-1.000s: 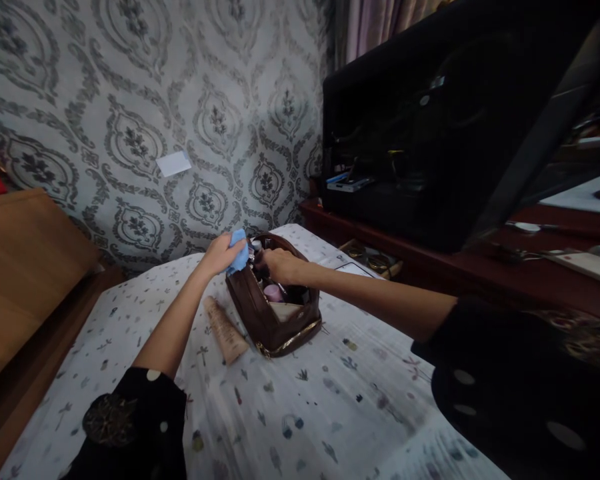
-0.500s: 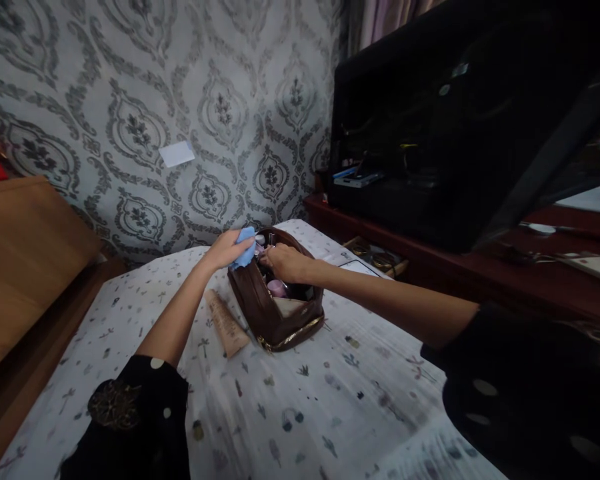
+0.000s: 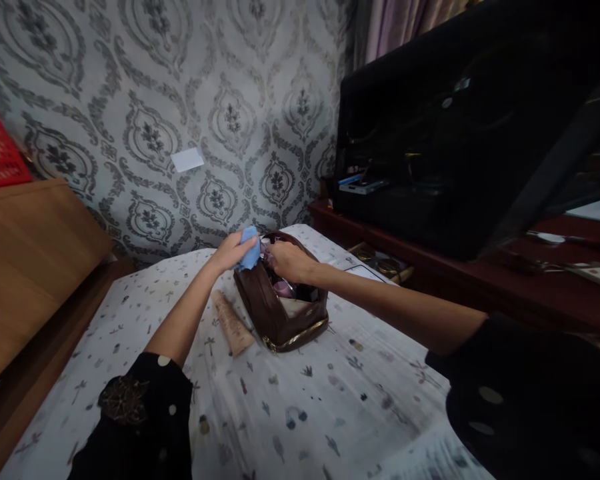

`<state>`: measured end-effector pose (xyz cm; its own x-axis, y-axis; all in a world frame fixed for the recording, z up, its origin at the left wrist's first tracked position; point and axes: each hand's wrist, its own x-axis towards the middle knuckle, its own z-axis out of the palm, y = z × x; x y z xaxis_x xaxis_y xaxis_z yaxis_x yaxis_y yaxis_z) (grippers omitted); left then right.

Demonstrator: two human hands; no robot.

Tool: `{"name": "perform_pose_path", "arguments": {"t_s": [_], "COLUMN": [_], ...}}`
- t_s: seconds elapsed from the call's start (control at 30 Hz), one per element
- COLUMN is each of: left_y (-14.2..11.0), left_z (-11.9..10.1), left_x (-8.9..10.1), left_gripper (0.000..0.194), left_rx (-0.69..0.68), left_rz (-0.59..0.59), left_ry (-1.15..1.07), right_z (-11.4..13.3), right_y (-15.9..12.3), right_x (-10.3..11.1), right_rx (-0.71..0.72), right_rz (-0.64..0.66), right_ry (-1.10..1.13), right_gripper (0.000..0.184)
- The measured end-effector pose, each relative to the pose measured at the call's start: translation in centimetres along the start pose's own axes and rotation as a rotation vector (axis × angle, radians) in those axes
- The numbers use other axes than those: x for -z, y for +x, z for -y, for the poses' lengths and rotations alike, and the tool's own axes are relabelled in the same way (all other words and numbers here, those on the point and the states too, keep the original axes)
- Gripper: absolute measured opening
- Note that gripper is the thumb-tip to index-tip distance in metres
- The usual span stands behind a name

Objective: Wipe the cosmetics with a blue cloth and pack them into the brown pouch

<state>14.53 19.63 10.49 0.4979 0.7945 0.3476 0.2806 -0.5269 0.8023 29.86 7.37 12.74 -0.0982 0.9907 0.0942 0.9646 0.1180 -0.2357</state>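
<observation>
A brown zip-up toiletry bag (image 3: 260,307) stands open on the patterned bedsheet (image 3: 300,393). My left hand (image 3: 229,253) is closed on a light blue cloth (image 3: 250,249) at the bag's far left rim. Inside the mouth of the bag, my right hand (image 3: 291,262) has its fingers curled down close to the cloth; a small purplish bit shows at its fingertips, too unclear to name. A pink round container (image 3: 282,289) lies in the bag below my right wrist. Left of the bag, a beige squeeze tube (image 3: 233,325) rests on the sheet.
A large black television (image 3: 430,153) stands on a dark red cabinet (image 3: 325,213) at the right. Beside the bed is an open drawer (image 3: 400,272) with small items. A wooden box-like piece of furniture (image 3: 35,267) is at the left, with a red bag (image 3: 0,150) on top.
The view has shifted slightly, so everything sits a little further right. The fingers of my right hand have moved a little towards the blue cloth; my left hand still holds it.
</observation>
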Motion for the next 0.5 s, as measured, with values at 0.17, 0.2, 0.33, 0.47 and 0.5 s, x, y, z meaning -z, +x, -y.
{"name": "perform_pose_path", "arguments": {"t_s": [0.17,0.2,0.33,0.47,0.5], "left_y": [-2.5,-3.2,-7.1,-10.6,-11.1], "left_z": [2.3,3.1,6.7,9.2,9.5], "left_x": [1.9,2.5,4.0,3.6,3.3], "left_gripper": [0.077,0.078,0.071,0.048,0.043], "left_rx": [0.045,0.076,0.228,0.320,0.326], "left_rz": [-0.192,-0.232,-0.312,-0.267,-0.248], "left_ry": [-0.142,-0.146,-0.082,0.032,0.055], "right_z": [-0.8,-0.9,-0.2,2.7,3.7], "right_y": [-0.5,-0.9,-3.9,-8.3,-9.3], "right_x": [0.0,0.2,0.3,-3.1,-4.5], "right_rx": [0.023,0.024,0.090,0.413,0.504], "right_rz": [-0.061,-0.069,-0.198,-0.198,-0.132], "right_ry": [0.009,0.010,0.110,0.329,0.351], "right_gripper": [0.025,0.027,0.033,0.031,0.031]}}
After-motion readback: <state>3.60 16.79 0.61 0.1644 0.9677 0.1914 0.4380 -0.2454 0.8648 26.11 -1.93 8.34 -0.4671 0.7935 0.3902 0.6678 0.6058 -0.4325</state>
